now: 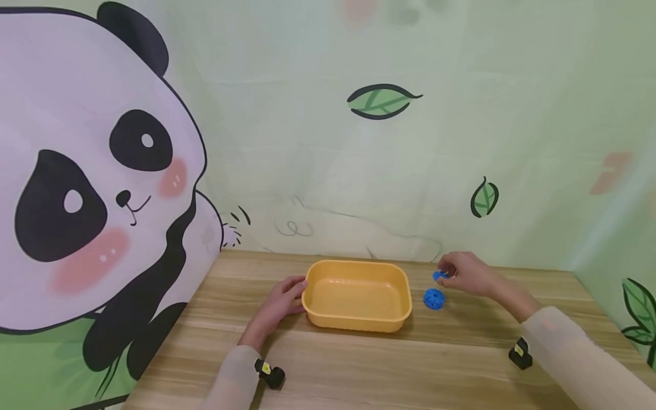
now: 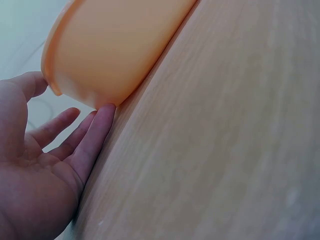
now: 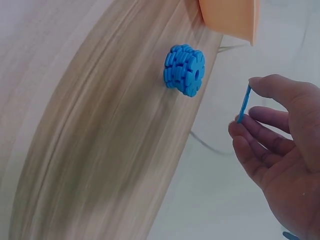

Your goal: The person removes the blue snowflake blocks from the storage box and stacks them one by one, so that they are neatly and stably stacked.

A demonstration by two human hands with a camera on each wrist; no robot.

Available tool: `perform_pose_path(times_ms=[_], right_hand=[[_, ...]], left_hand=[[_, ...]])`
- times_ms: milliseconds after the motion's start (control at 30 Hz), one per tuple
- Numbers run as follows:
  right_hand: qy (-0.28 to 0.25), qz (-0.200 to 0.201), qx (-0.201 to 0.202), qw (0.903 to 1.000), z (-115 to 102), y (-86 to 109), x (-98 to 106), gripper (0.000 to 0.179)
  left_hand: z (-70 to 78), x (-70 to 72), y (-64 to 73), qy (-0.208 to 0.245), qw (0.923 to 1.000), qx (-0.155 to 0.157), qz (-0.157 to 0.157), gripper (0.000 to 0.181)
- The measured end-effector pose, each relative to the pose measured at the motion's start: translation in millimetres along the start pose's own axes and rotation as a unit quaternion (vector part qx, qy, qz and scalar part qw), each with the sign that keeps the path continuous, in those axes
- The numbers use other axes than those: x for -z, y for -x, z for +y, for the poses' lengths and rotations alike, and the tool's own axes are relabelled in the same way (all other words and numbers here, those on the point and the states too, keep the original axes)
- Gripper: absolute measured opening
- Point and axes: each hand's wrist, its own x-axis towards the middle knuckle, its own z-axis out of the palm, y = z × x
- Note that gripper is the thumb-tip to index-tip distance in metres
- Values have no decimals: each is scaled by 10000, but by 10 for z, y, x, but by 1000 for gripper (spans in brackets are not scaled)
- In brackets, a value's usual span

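Observation:
My right hand (image 1: 467,274) pinches a thin blue plastic disc (image 3: 244,104) between thumb and fingertips, raised above the table and seen edge-on in the right wrist view. Just below and nearer me is a stack of blue notched discs (image 1: 434,299); the right wrist view shows its petal-shaped end with a centre hole. To its left stands a yellow rectangular basin (image 1: 359,323), with nothing inside it. At the basin's left end, my left hand (image 1: 281,302) has its thumb at the rim and its fairly straight fingertips (image 2: 106,111) against the lower wall.
The wood-grain table (image 1: 369,370) runs back to a pale green wall cloth (image 1: 287,142) printed with a large panda (image 1: 77,102) and leaves. A black wrist camera sits on each sleeve, the left one (image 1: 270,374) low over the table.

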Motion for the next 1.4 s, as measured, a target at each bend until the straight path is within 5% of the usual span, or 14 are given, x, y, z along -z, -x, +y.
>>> perform_pose_path(times_ms=[1400], right_hand=[[-115,9,188,9998,52,107,-383,26]], left_hand=[[24,-1,13,73,10000,13,-40,57]])
